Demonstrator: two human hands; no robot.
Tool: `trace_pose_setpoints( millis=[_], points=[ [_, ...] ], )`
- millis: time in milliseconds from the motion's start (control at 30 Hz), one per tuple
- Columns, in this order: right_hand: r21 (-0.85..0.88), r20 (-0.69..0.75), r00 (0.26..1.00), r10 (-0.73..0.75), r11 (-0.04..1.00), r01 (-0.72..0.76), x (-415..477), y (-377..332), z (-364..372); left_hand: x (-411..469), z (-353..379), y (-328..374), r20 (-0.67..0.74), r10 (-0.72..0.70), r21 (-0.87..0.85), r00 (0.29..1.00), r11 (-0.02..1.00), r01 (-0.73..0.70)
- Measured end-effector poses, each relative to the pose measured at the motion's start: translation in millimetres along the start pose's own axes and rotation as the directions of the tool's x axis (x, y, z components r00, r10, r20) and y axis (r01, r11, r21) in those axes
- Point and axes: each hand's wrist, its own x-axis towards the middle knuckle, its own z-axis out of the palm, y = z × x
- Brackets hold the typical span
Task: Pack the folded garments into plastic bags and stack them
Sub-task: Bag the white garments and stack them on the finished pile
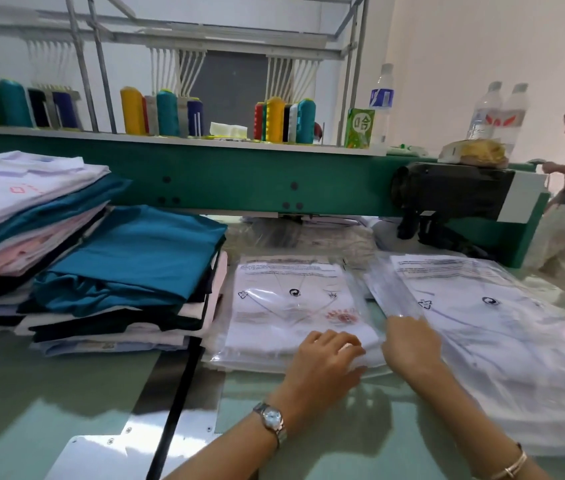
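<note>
Our left hand (329, 355) lies on the near right corner of the bagged shirt (291, 306), fingers bent over the top and thumb at the edge, pinching plastic and cloth between them. Our right hand (411, 344) sits just beside it, back towards us. Its fingers are tucked out of sight by a clear flap (392, 292), so we cannot tell whether they grip anything.

The bagged shirt lies flat with its long axis running straight away from the left hand. Its printed warning lines are at the far end, with the collar pointing that way too.

To the left of the left hand, a stack of folded garments (128, 268) with teal on top almost meets the bag's left edge. A taller stack (25, 209) stands farther left. Right of the right hand, a pile of filled bags (502, 327) slopes off towards the table edge, and the flap runs slantwise between this pile and the bagged shirt. Behind both wrists the green table (66, 382) is bare, crossed by a black strip (177, 403). Beyond the fingers, loose clear bags (274, 237) lie under the green machine beam (239, 181), leaving little room there.

The bag under the left hand holds one white folded shirt with a red print, and the bags in the right pile hold white cloth
</note>
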Motion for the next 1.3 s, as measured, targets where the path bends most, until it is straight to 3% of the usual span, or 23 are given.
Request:
trace_pose_setpoints(
  millis=[167,367,467,600,867,1300],
  points=[
    [0.102,0.061,0.998,-0.029,0.994,0.023,-6,12,0,8,21,17,0.011,0.018,-0.021,1.000,1.000,-0.018],
    [0.199,0.077,0.996,-0.042,0.980,0.026,-3,14,6,26,31,28,-0.135,0.014,0.016,0.991,1.000,-0.012],
    [0.315,0.096,0.995,-0.036,0.949,0.004,0,19,10,28,35,26,-0.201,0.047,0.024,0.979,0.999,-0.043],
    [0.463,0.166,0.986,-0.035,0.885,-0.046,2,25,10,26,38,25,-0.179,0.086,0.048,0.980,0.996,-0.079],
    [0.413,0.175,0.985,0.006,0.907,-0.079,-1,22,12,16,34,13,-0.134,0.111,0.054,0.985,0.993,-0.105],
    [0.357,0.196,0.980,-0.034,0.933,-0.039,-8,20,9,-47,-53,-60,-0.086,0.218,0.187,0.972,0.962,-0.199]
  ],
)
